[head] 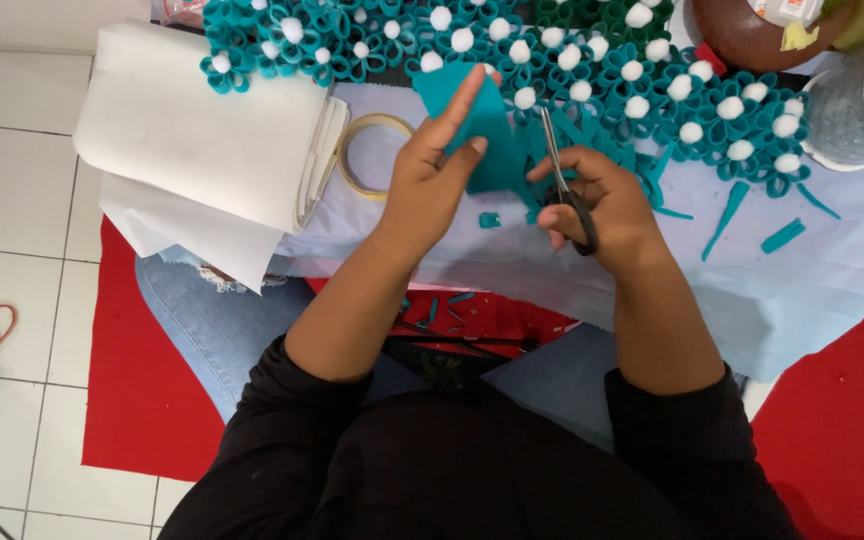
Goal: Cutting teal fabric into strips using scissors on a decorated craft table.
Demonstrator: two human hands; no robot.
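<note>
2 hands worked close together: the left hand [432, 175] pinched a teal felt sheet [477, 135], its edge just left of the black-handled scissors [564, 180] gripped by the right hand [592, 205], blades pointing away.

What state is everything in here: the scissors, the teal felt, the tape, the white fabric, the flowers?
Scissors: held in the right hand, blades slightly open at the felt's edge.
Teal felt piece: held up by the left hand, partly cut.
Tape roll: lying flat, partly under the white fabric.
White fabric roll: rolled and folded, untouched.
Teal flowers: finished, laid in rows, white pompom centres.
Teal scraps: loose on the pale cloth.
</note>
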